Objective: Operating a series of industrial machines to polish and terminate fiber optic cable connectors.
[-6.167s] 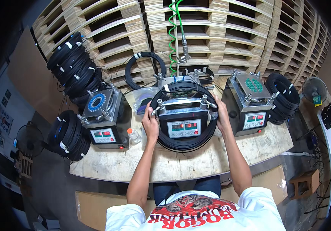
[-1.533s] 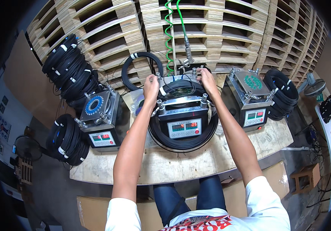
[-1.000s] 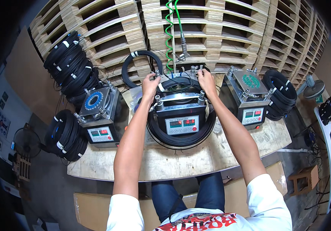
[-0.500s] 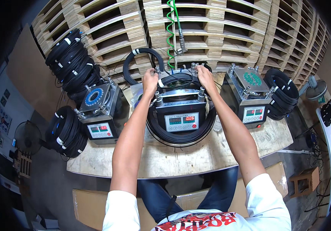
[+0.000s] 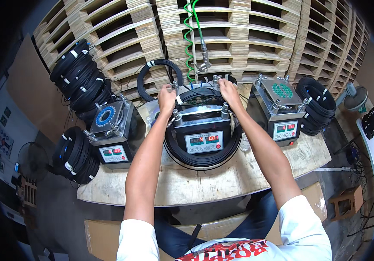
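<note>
In the middle of the bench stands a dark box-shaped machine (image 5: pixel 203 124) with a metal top and a lit front panel (image 5: pixel 204 142). My left hand (image 5: pixel 167 101) is closed at its far left corner, fingers curled against a metal clamp post (image 5: pixel 175 85). At the far right corner my right hand (image 5: pixel 229 92) grips the matching clamp post (image 5: pixel 215 80). Between my hands a coil of black cable (image 5: pixel 200 93) lies over the machine's top. A larger loop of black cable (image 5: pixel 202 160) hangs around its front. My fingertips are partly hidden.
Similar machines flank it: the left one (image 5: pixel 112 130) carries a blue ring, the right one (image 5: pixel 282 106) green pieces. Black cable coils stand in a left stack (image 5: pixel 80 78) and a right stack (image 5: pixel 316 104). Behind are wooden pallets (image 5: pixel 265 48) and a hanging green air hose (image 5: pixel 200 30).
The view has shifted slightly, so the bench items sit a little lower. The middle panel's lit digits have changed. Both hands stay at the far corner posts.
</note>
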{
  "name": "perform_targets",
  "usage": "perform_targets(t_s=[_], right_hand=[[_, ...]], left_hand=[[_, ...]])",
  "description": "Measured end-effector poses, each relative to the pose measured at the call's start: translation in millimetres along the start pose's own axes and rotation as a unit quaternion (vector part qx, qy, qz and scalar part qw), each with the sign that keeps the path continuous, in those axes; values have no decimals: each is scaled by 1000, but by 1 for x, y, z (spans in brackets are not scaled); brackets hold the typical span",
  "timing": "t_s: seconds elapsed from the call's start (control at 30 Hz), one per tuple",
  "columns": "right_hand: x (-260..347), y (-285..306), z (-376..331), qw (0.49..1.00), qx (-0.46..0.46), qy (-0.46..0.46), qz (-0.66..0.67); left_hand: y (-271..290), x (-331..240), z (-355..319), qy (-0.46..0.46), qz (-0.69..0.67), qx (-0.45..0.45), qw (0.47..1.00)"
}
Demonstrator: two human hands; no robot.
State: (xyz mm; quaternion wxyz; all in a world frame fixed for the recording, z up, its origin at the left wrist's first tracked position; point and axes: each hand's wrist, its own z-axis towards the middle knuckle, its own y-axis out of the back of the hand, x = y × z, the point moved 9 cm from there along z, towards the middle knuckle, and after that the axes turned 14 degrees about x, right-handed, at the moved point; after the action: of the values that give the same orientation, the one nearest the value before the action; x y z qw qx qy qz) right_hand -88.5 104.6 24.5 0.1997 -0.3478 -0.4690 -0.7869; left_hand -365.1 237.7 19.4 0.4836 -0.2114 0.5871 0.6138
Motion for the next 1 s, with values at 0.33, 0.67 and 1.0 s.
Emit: perform_targets(t_s=[0.33,0.67,1.0], right_hand=[[14,-14,8,996,53,-25,-62],[-5,-4,9,998,17,-55,26],[6,-6,10,985,77,-124,-97]], left_hand=[[3,5,11,18,95,51,994],[-9,15,12,-1,-94,18,995],[-20,13,21,24,-20,82,996]])
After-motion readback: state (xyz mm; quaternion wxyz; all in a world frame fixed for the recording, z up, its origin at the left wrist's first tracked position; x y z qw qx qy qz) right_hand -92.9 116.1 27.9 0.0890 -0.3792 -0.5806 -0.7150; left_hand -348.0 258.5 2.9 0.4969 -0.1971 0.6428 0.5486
